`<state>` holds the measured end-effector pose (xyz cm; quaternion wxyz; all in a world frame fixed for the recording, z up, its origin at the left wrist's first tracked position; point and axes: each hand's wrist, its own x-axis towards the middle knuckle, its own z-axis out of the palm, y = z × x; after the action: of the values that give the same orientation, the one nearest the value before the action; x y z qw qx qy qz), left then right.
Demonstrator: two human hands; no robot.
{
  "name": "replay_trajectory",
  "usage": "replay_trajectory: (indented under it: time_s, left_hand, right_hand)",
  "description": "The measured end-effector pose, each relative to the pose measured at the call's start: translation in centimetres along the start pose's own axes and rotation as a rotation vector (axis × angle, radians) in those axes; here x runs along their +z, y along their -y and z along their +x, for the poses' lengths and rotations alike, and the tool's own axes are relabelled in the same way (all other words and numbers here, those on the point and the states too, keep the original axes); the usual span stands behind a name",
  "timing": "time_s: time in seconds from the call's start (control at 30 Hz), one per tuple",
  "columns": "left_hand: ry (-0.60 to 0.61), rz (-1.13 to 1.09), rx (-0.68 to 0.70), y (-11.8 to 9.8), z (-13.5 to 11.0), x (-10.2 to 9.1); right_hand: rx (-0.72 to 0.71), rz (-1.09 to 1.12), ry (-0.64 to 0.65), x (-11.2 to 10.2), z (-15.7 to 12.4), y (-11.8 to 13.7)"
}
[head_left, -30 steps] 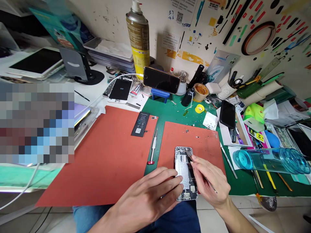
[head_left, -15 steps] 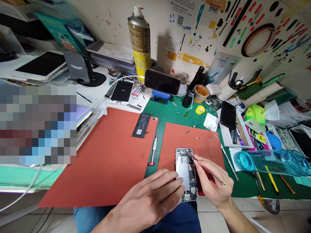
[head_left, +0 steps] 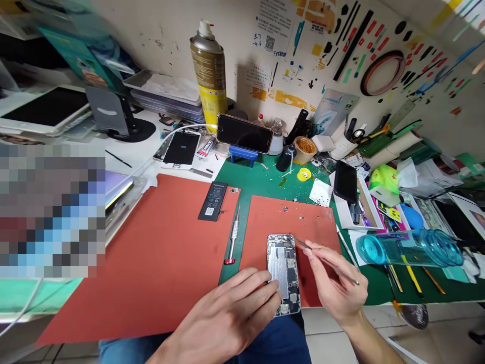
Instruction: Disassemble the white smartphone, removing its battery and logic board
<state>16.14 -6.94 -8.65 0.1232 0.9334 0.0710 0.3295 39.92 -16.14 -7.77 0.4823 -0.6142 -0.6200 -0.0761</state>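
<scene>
An opened phone chassis [head_left: 282,268], its insides showing, lies on the small red mat [head_left: 303,227] near the table's front edge. My left hand [head_left: 223,318] rests flat beside it, fingertips touching its left edge and lower part. My right hand [head_left: 337,285] pinches metal tweezers [head_left: 326,259], whose tips hover just right of the chassis's upper right corner. A black phone battery [head_left: 212,200] lies on the large red mat [head_left: 151,263]. A silver screwdriver with a red cap [head_left: 232,236] lies in the green gap between the mats.
A blue transparent bottle [head_left: 409,247] lies on its side to the right. A phone on a blue stand [head_left: 244,134], a spray can [head_left: 209,76], a screen panel [head_left: 178,149] and small pots stand at the back. A white tray with a black phone [head_left: 346,183] and several tools crowd the right side.
My right hand drew the tweezers rightward, off the chassis's upper part to just beside it. The view shifted slightly; my left hand stayed on the chassis.
</scene>
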Motion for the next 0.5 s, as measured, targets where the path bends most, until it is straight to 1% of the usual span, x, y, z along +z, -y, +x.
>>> replay_trajectory:
  time_s: [0.13,0.27,0.37,0.5]
  left_hand:
    - [0.032,0.012,0.013,0.1,-0.3,0.1]
    - [0.053,0.052,0.035,0.2,-0.8,0.3]
    - [0.075,0.068,0.037,0.2,-1.2,0.7]
    - [0.094,0.057,0.002,0.2,-1.7,1.1]
  right_hand:
    - [0.17,-0.062,-0.061,-1.2,2.2,-1.5]
    - [0.314,-0.092,-0.044,-1.9,4.3,-3.2]
    - [0.362,-0.074,-0.009,-1.8,4.9,-3.7]
    - [0.364,-0.015,0.019,-1.2,5.1,-3.8]
